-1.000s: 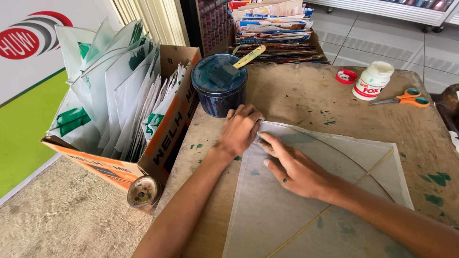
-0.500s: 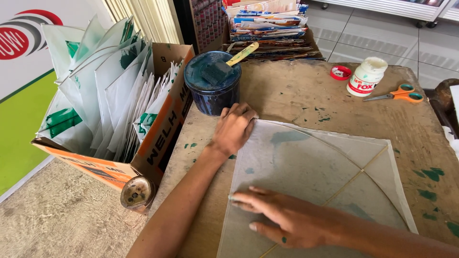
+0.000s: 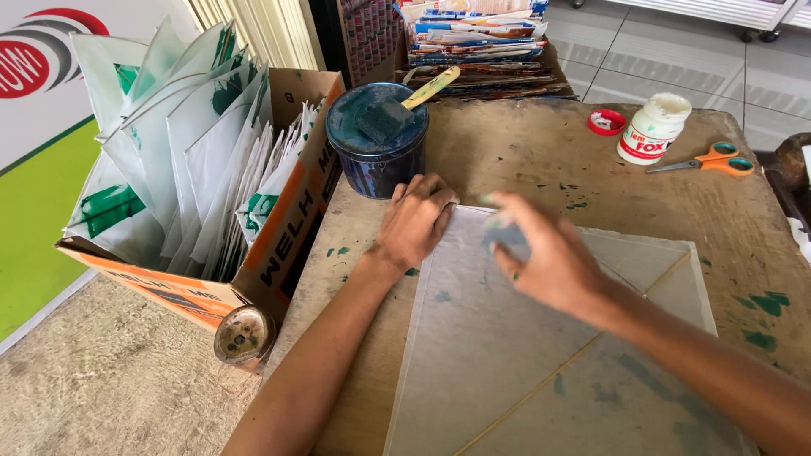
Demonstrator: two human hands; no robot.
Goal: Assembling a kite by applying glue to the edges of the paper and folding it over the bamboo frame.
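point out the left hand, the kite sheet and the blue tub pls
left hand (image 3: 416,221), head view: on the back of the hand, pressed on the sheet's top corner.
kite sheet (image 3: 498,338), head view: on bare translucent paper left of the diagonal stick.
blue tub (image 3: 376,173), head view: on its dark front wall.

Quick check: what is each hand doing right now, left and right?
Left hand: knuckles bent, pressing the top corner of the translucent kite sheet, holding nothing.
Right hand: raised above the sheet, blurred; grip cannot be told.
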